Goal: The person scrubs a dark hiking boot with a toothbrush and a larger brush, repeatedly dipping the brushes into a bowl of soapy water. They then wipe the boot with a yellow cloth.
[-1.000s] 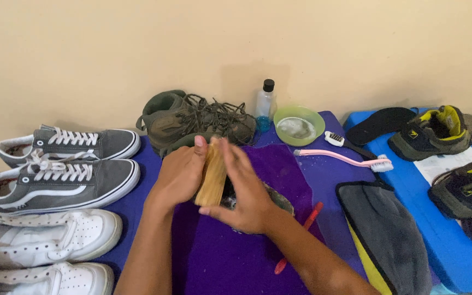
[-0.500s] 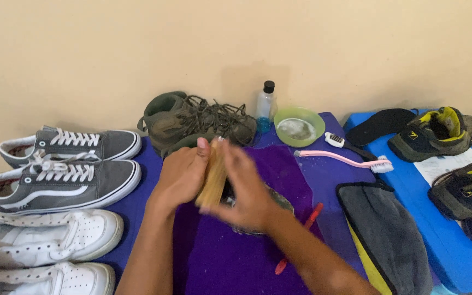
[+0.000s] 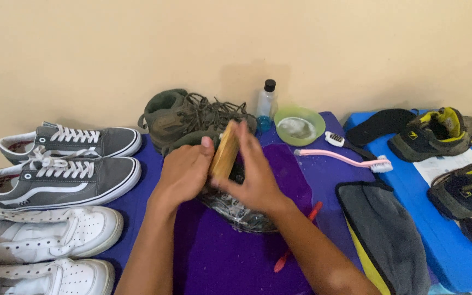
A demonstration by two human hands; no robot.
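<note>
Hands first, from the head camera: we see the left hand [image 3: 184, 175] steadying an olive boot [image 3: 236, 205] turned sole-up on the purple cloth [image 3: 230, 262], fingers wrapped on it so the wet, soapy sole faces us. Our right hand [image 3: 255, 180] is clamped on a wooden brush [image 3: 224, 157], held on edge against the sole. Its mate [image 3: 184, 114] sits behind; a green bowl [image 3: 300, 124], a bottle [image 3: 267, 101] and a pink brush [image 3: 345, 158] lie near.
</note>
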